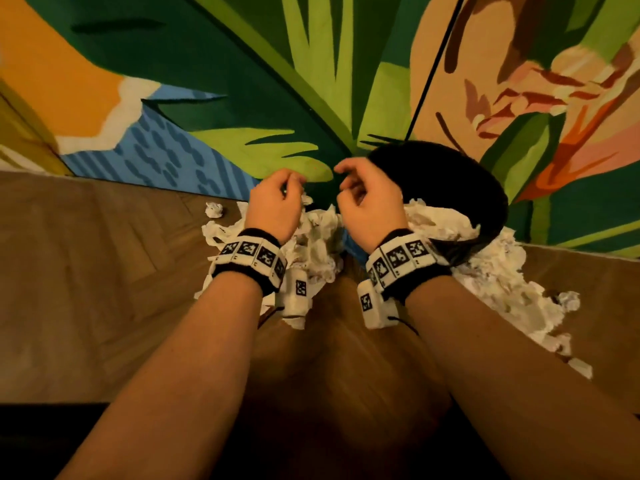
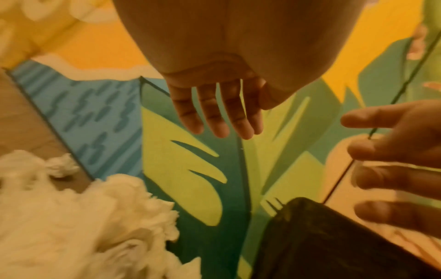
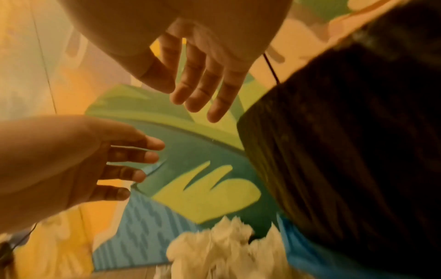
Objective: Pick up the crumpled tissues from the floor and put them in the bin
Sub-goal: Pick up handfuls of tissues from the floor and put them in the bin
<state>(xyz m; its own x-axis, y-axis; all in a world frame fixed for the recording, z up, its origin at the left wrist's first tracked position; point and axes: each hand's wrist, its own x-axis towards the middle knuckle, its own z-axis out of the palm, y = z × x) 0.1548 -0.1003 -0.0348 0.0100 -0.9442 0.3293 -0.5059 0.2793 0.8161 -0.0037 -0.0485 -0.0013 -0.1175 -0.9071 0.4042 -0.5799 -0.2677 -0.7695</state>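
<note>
Both hands empty, left hand point(image 1: 275, 206) and right hand point(image 1: 369, 202) fingers loose, over white crumpled tissues point(image 1: 317, 244), beside black bin point(image 1: 460, 188)

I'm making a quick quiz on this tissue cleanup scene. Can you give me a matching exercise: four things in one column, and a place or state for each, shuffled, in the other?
Things:
1. left hand
2. bin
3. small tissue ball
4. tissue heap

Places or states:
A. black, against the painted wall
B. alone on the floor, left of the heap
C. empty, fingers relaxed
D. piled on the floor below the hands

Pairs: 1-C, 2-A, 3-B, 4-D
</note>
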